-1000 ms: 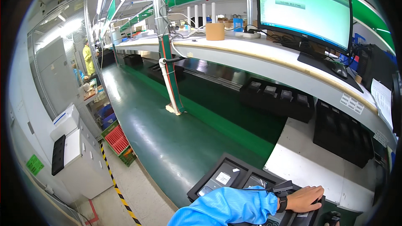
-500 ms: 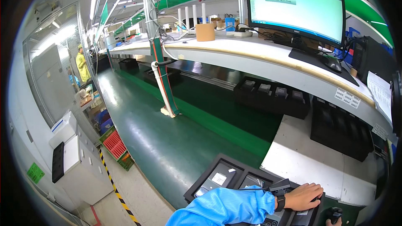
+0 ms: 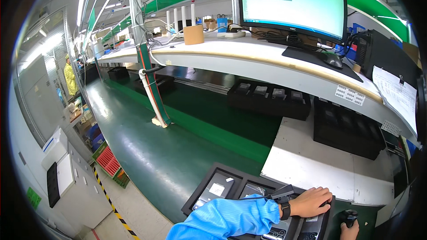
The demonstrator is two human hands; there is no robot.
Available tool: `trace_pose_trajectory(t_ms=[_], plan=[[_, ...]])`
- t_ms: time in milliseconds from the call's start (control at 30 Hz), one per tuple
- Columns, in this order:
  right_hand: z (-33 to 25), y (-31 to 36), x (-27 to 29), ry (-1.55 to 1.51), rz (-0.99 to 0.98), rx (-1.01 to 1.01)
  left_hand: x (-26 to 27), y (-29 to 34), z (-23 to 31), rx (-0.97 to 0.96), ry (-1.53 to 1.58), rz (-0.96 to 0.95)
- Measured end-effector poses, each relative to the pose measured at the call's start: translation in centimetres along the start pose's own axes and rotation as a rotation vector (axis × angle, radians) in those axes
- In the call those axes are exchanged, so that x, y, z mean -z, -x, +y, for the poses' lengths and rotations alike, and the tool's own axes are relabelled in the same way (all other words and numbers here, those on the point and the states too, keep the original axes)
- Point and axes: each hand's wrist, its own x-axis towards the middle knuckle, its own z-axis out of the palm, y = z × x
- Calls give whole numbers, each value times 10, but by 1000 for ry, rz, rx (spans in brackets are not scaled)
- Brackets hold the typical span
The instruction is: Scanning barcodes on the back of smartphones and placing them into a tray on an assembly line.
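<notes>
Across the lower middle lies a black foam tray (image 3: pixel 201 190) with several compartments. Smartphones in clear wrap sit in them; one phone (image 3: pixel 212 192) carries a white label, and camera lenses show on others near the lower edge. My left hand (image 3: pixel 310 202), in a blue sleeve with a black wrist strap, reaches across the tray. Its fingers curl over the tray's right rim. Just right of the tray, my right hand (image 3: pixel 350 231) is wrapped round a black handheld barcode scanner (image 3: pixel 348 216). The lower frame edge cuts off most of that hand, and my left sleeve covers part of the tray.
A white board (image 3: pixel 307 160) lies beyond the tray, with stacked black trays (image 3: pixel 347 129) on it. Above runs a shelf (image 3: pixel 249 55) holding a monitor (image 3: pixel 291 4), mouse (image 3: pixel 332 60) and papers (image 3: pixel 396 93). A post (image 3: pixel 149 84) stands mid-left; white cabinets (image 3: pixel 82 186) stand left.
The view has shifted, so the surroundings sit further left. My right hand and the scanner have come higher into view. My left hand stays at the tray's right rim.
</notes>
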Motion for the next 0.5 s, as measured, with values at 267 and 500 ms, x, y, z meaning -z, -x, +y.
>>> trace_pose_trajectory(t_ms=[267, 500], plan=[[-2, 0, -3, 21, 22, 7, 1, 0, 0, -18, 7, 0], [5, 0, -9, -249, 25, 5, 0, 0, 0, -21, -2, 19]])
